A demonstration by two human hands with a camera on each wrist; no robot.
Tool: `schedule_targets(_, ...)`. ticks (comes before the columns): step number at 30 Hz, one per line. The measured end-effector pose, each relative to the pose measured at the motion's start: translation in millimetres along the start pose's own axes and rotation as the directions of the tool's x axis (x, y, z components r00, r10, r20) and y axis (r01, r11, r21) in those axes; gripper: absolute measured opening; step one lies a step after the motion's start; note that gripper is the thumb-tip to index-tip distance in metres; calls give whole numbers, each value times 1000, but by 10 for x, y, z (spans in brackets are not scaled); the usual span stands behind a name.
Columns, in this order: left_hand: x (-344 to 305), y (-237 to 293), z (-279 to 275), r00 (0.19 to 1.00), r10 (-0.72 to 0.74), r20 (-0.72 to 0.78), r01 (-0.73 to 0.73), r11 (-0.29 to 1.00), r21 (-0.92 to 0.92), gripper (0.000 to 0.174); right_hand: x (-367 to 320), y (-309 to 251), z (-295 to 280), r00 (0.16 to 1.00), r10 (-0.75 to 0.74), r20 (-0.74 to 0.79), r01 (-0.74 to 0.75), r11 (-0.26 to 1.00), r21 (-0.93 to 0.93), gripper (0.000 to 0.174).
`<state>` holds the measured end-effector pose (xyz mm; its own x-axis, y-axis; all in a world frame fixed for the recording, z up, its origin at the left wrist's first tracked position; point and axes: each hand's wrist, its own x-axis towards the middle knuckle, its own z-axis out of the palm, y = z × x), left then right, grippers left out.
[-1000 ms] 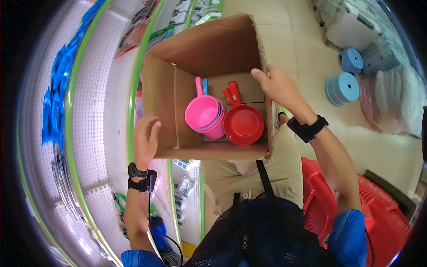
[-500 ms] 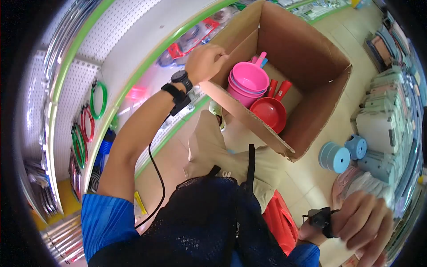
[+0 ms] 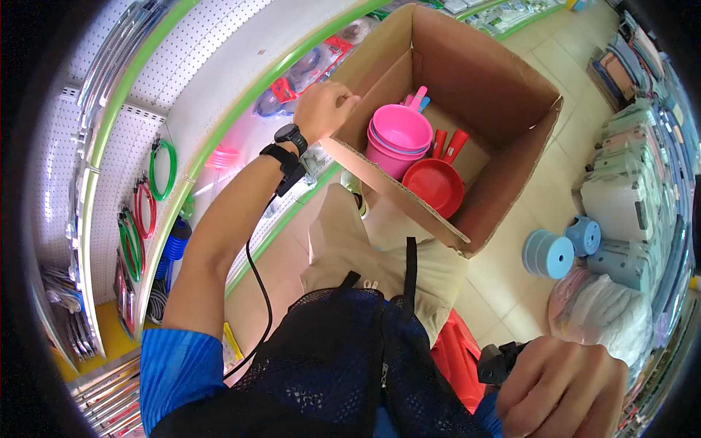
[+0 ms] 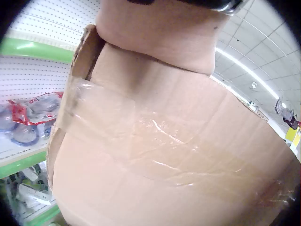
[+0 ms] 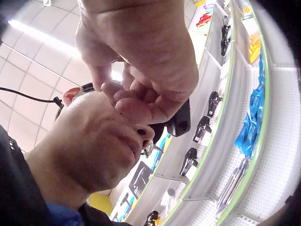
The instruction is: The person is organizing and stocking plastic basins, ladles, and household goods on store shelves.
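Note:
My left hand (image 3: 321, 111) grips the left rim of an open cardboard box (image 3: 493, 80), fingers curled at its edge. The left wrist view shows that wrist over the box's outer side, which has clear tape (image 4: 169, 139) across it. Inside the box stand nested pink dippers (image 3: 401, 130), handles pointing away, with a blue handle behind. Beside them sit red dippers (image 3: 434, 188) with two red handles. My right hand (image 3: 566, 390) is raised away from the box, close to the head camera. Its fingers curl in front of the face in the right wrist view, with nothing visible in them.
Shelves with green edges (image 3: 241, 106) run along the left, holding packaged goods (image 3: 310, 69) and coiled hoses. Blue stools (image 3: 548, 254) stand on the floor to the right, before stacked plastic bins (image 3: 617, 186). A red plastic item (image 3: 460, 358) lies near the legs.
My right hand has let go of the box's right edge and come up toward the head. The box now appears turned and farther right as the view swung; my left hand is at its rim.

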<state>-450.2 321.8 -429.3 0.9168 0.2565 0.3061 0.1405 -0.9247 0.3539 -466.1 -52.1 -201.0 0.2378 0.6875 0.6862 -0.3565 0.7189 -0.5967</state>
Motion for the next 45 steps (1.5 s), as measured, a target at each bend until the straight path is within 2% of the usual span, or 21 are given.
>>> schedule_targets(4, -40, -2, -9, 999, 28, -15, -28, 1000, 5, 23, -21, -77, -23, 998, -60, 17, 59, 998, 15, 18)
schedule_targets(6, -79, 14, -24, 1000, 3, -20, -3, 1000, -1, 23, -97, -210, -135, 984, -19, 177, 20, 1000, -9, 15)
schedule_targets(7, -98, 23, -26, 1000, 17, -20, -17, 1000, 7, 23, -166, -259, -228, 984, -33, 177, 36, 999, -14, 15)
schedule_targets(10, -162, 7, -36, 999, -22, -49, 21, 1000, -9, 24, -548, -140, -557, 938, -95, 334, 46, 987, 152, 22)
schedule_targets(11, -192, -9, -25, 999, 1, -49, -2, 1000, -3, 24, -760, 12, -674, 982, -104, 156, 92, 993, 79, 22)
schedule_targets(12, -222, -24, -13, 996, 33, -82, -31, 999, 25, 24, -775, 99, -623, 971, -128, -203, 63, 952, -299, 22)
schedule_targets(13, -240, -33, 0, 991, 72, -112, -67, 996, 51, 23, -788, 185, -574, 798, -135, -587, -310, 743, -592, 27)
schedule_targets(14, -258, -61, 10, 993, 67, -92, -63, 997, 49, 22, -799, 270, -529, 537, -122, -835, -643, 581, -499, 34)
schedule_targets(15, -281, -72, 9, 995, 68, -67, -65, 997, 46, 21, -921, 471, -685, 648, -217, -730, -714, 161, -681, 42)
schedule_targets(16, -308, -30, 2, 995, 64, -76, -61, 997, 35, 21, -1167, 756, -821, 727, -274, -630, -686, -334, -646, 55)
schedule_targets(17, -339, 7, 0, 995, 61, -80, -59, 998, 24, 21, -1227, 914, -820, 706, -248, -664, -695, -425, -580, 68)
schedule_targets(18, -369, -30, 26, 996, 47, -73, -47, 999, 5, 21, -1305, 1019, -840, 718, -178, -673, -677, -403, -616, 70)
schedule_targets(19, -388, -81, 60, 998, 34, -60, -35, 999, -12, 21, -1373, 1151, -839, 697, -162, -698, -710, -285, -644, 68)
schedule_targets(21, -402, -159, 94, 993, 101, -63, -95, 991, 91, 21, -1464, 1312, -885, 712, -202, -672, -693, -354, -628, 60)
schedule_targets(23, -429, -104, 64, 1000, 14, -17, -14, 1000, -11, 18, -1510, 1378, -944, 754, -268, -600, -654, -389, -649, 53)
schedule_targets(25, -396, -216, 47, 995, 94, -10, -94, 995, 9, 15, -1499, 1384, -993, 696, -327, -639, -717, -351, -602, 48)
schedule_targets(28, -311, -175, 101, 998, 54, 29, -52, 998, -45, 15, -1488, 1204, -1194, 771, -282, -570, -635, -399, -661, 35)
schedule_targets(33, -72, -46, 153, 999, 25, -23, -26, 999, -40, 21, -1512, 1056, -1762, 782, -339, -523, -622, -392, -678, 34)
schedule_targets(40, 153, 259, 255, 995, -97, 11, 98, 991, -88, 28, -1416, 864, -1996, 799, -233, -555, -601, -347, -720, 31)
schedule_targets(42, 160, 295, 254, 998, -60, 12, 61, 995, -80, 27, -1401, 756, -2107, 767, -159, -622, -627, -394, -672, 30)
schedule_targets(45, 254, 354, 370, 996, -81, -31, 79, 994, -78, 31, -1407, 671, -2374, 788, -109, -605, -575, -480, -662, 33)
